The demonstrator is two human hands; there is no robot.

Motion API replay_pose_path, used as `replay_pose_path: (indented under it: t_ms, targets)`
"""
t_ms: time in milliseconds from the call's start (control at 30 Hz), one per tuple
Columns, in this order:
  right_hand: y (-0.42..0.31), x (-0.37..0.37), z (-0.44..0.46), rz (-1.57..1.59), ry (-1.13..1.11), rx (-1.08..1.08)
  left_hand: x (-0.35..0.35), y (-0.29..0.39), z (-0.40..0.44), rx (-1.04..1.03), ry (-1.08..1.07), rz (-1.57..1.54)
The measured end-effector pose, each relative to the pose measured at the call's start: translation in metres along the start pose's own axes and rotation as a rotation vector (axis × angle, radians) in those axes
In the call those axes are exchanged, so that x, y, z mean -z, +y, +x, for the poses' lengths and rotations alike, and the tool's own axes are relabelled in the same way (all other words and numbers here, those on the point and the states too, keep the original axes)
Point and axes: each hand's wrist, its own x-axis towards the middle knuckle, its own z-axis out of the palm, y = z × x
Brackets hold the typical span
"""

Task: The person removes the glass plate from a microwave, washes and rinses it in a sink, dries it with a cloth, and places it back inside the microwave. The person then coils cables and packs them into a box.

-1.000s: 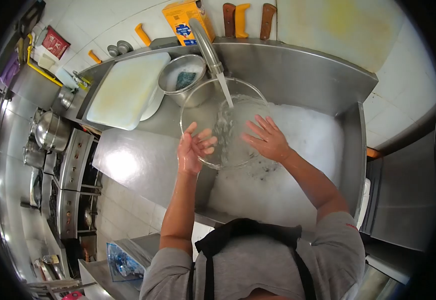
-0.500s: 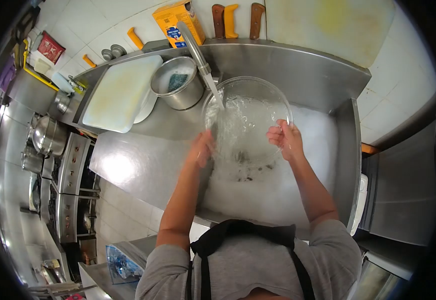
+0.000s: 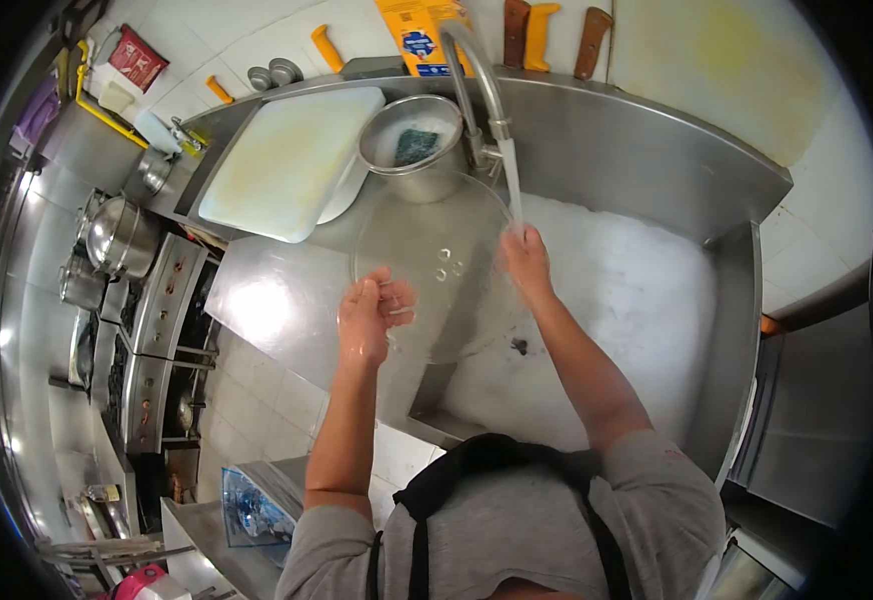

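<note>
A large, clear, round bowl (image 3: 435,285) is held between my two hands, over the left edge of the sink and the steel counter. My left hand (image 3: 369,312) is closed on its left side, fingers curled in over the rim. At the opposite rim, my right hand (image 3: 527,258) grips it, fingers partly hidden and slightly blurred. Water runs from the faucet (image 3: 487,85) right beside my right hand. Below, the sink (image 3: 732,330) holds white suds (image 3: 607,330), with a small dark scrap (image 3: 519,346) floating on them.
Behind the bowl stands a steel pot (image 3: 427,185) with suds and a green scouring pad (image 3: 417,147). White cutting boards (image 3: 292,160) lean at the left. Several knives (image 3: 542,35) and a yellow box (image 3: 422,40) line the back wall. A stove (image 3: 162,345) stands far left.
Both hands have carried the clear bowl left, out from under the running water and partly over the counter. The water that was in it has largely gone. My view has shifted too.
</note>
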Motion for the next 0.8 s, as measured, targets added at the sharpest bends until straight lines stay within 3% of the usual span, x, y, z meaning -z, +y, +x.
replay_pose_path:
  t_ms: [133,233,467,567,667,733,800]
  targets:
    - [-0.047,-0.046,-0.009,-0.677,0.394,0.751,0.002,-0.013,-0.006,-0.008,0.008,-0.060]
    - [-0.057,-0.071,-0.030,-0.511,-0.047,1.020,0.000,-0.019,-0.007,0.015,-0.008,-0.090]
    - [-0.043,-0.042,0.004,-0.629,0.248,0.553,0.000,-0.023,-0.011,0.087,-0.048,-0.094]
    - [-0.039,-0.068,-0.040,-0.618,0.086,0.720,-0.007,-0.027,-0.004,0.097,-0.082,-0.117]
    - [-0.030,-0.046,-0.057,-0.664,0.013,0.753,-0.011,-0.033,0.000,0.103,-0.083,-0.143]
    - [-0.006,-0.006,-0.016,-0.630,0.259,0.522,-0.018,-0.038,0.003,0.095,-0.087,-0.147]
    - [-0.011,0.011,-0.001,-0.596,0.324,0.546,-0.027,-0.044,0.000,0.087,-0.084,-0.129]
